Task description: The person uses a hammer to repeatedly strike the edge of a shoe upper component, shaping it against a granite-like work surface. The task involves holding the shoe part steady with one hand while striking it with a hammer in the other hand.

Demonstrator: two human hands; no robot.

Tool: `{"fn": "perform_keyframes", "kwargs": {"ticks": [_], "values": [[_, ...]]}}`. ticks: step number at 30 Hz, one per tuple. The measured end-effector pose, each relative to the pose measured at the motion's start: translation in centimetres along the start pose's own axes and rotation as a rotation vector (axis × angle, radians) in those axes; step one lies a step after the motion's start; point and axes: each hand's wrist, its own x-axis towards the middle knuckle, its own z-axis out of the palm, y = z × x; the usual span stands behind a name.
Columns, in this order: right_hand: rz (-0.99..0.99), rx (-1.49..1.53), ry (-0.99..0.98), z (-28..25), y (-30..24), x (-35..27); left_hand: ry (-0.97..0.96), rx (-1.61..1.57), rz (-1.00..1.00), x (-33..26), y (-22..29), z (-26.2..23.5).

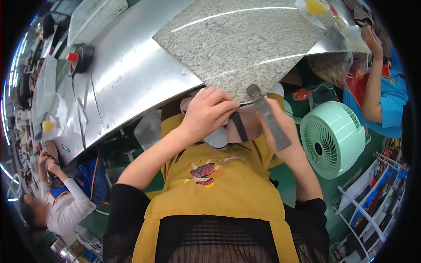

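My left hand (209, 108) is closed, its fingertips pinching the edge of a brown flat piece (249, 122), probably a leather or fabric shoe part. A black strip (239, 127) crosses this piece, which hangs over my lap at the near corner of a speckled stone slab (237, 48). In my right hand (285, 127) is a dark grey hammer (271, 118), its narrower end near the slab's corner and just right of the brown piece. My right fingers wrap round it, partly hidden behind it. A pale rounded part (217, 138) shows below my left hand.
The slab lies on a metal table (127, 65). A black tape-like roll (83, 59) and a white basket (94, 19) stand at the far left. A mint-green fan (331, 140) is on my right, near a white rack (370, 210). Co-workers (72, 199) sit on both sides.
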Motion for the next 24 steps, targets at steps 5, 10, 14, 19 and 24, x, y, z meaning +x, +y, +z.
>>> {"fn": "perform_keyframes", "kwargs": {"ticks": [5,10,14,19,24], "values": [[0.053,0.111,0.02,-0.1,-0.8,0.3,0.03,0.076,0.106,-0.6,-0.7,0.3],[0.199,0.116,-0.002,-1.4,-3.3,0.1,0.019,0.09,0.169,-0.7,-1.5,0.6],[0.178,-0.021,-0.139,-1.8,-4.0,1.0,0.003,0.065,0.188,-0.9,-2.0,0.7],[0.198,-0.003,-0.194,-2.0,-3.9,1.5,-0.044,0.075,0.224,-0.3,-2.1,0.2],[0.174,0.016,-0.216,-2.9,-4.6,1.8,-0.034,0.099,0.263,-0.3,-2.4,-0.1]]}}
